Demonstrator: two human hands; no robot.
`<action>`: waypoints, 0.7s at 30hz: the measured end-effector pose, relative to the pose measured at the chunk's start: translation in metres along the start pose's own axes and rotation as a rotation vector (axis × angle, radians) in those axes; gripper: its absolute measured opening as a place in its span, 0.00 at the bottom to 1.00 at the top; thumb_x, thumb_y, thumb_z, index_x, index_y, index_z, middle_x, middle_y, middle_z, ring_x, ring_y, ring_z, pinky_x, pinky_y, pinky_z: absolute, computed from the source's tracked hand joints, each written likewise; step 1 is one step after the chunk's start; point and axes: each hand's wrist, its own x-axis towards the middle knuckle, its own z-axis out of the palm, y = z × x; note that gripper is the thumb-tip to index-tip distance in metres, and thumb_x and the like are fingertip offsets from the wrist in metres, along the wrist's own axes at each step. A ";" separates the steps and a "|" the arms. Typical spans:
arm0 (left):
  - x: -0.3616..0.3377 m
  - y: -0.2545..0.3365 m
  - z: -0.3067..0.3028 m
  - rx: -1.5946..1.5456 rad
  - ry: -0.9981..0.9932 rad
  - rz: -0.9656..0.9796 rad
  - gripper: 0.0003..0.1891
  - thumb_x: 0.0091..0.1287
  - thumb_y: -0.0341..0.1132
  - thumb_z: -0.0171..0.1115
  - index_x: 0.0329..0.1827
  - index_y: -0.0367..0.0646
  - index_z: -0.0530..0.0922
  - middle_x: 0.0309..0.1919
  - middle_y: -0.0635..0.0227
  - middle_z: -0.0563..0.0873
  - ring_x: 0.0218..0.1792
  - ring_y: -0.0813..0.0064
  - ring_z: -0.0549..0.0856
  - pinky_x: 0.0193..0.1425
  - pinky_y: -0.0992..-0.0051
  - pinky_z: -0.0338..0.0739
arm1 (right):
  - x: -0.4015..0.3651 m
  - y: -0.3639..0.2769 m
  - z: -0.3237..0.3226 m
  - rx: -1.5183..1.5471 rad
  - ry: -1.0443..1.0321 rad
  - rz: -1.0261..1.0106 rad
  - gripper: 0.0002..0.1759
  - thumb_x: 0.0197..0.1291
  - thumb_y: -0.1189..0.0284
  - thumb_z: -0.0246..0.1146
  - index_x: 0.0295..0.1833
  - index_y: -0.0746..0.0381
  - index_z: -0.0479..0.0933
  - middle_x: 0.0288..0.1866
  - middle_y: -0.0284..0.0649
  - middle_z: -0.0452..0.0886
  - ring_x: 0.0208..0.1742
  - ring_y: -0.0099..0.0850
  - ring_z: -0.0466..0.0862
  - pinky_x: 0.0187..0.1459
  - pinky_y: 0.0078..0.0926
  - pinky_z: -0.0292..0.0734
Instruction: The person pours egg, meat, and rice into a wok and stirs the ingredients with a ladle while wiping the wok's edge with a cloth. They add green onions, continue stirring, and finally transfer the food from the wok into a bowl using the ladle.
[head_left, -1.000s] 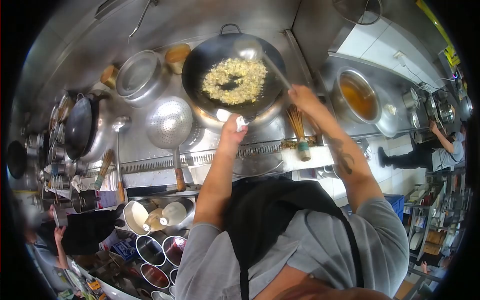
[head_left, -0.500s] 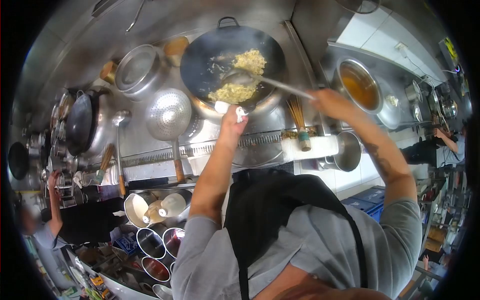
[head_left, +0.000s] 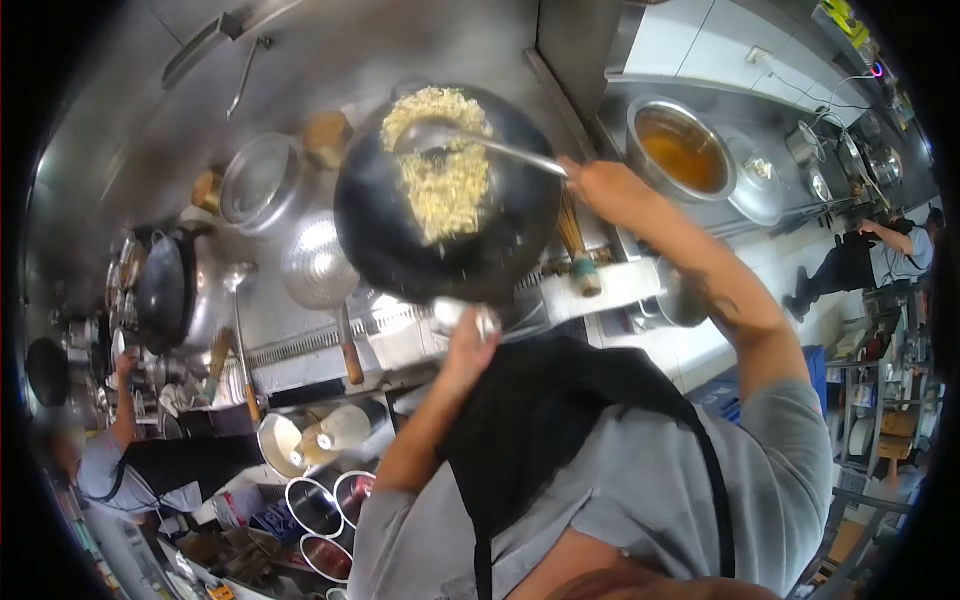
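My left hand is closed on the near edge of a black wok, with a folded white cloth between hand and metal. The wok is raised at its near side over the stove. Pale yellow, crumbly food that looks like fried rice with egg spreads across its middle and far side. My right hand grips the handle end of a long metal ladle, whose bowl rests among the food near the far side. My fingers hide the exact grip on the wok.
Left of the wok lie a perforated skimmer and a metal bowl. A bamboo brush sits at the right, below a pot of amber liquid. One co-worker stands far left, another far right.
The wok has come toward me and tilted, with my left hand drawn back. The food has shifted and gathered along the middle and far side. The ladle has moved left and farther away.
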 end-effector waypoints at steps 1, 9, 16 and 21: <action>0.002 0.009 0.008 0.429 -0.026 0.379 0.09 0.66 0.38 0.57 0.45 0.46 0.74 0.30 0.71 0.80 0.27 0.77 0.78 0.24 0.80 0.71 | -0.008 -0.004 -0.016 -0.016 0.018 -0.027 0.19 0.64 0.69 0.55 0.58 0.66 0.69 0.32 0.51 0.81 0.36 0.51 0.82 0.39 0.47 0.76; -0.036 0.100 0.107 -0.096 0.120 -0.083 0.07 0.71 0.36 0.48 0.40 0.43 0.73 0.31 0.66 0.79 0.26 0.74 0.76 0.19 0.79 0.67 | -0.054 0.004 -0.082 0.305 -0.424 -0.132 0.24 0.64 0.67 0.58 0.66 0.57 0.69 0.39 0.51 0.82 0.42 0.43 0.84 0.45 0.41 0.77; 0.042 0.035 -0.006 -0.050 0.071 0.005 0.08 0.68 0.40 0.55 0.40 0.47 0.75 0.27 0.72 0.79 0.26 0.77 0.79 0.22 0.80 0.71 | -0.017 -0.003 0.023 0.007 -0.090 0.054 0.19 0.67 0.68 0.52 0.58 0.68 0.72 0.38 0.54 0.81 0.40 0.49 0.83 0.41 0.45 0.79; 0.004 0.055 0.028 -0.024 0.062 -0.003 0.06 0.68 0.39 0.53 0.38 0.49 0.76 0.24 0.72 0.79 0.23 0.76 0.77 0.19 0.80 0.67 | -0.046 -0.003 -0.005 0.280 0.298 0.031 0.27 0.66 0.71 0.55 0.69 0.66 0.62 0.32 0.51 0.80 0.29 0.39 0.82 0.33 0.38 0.79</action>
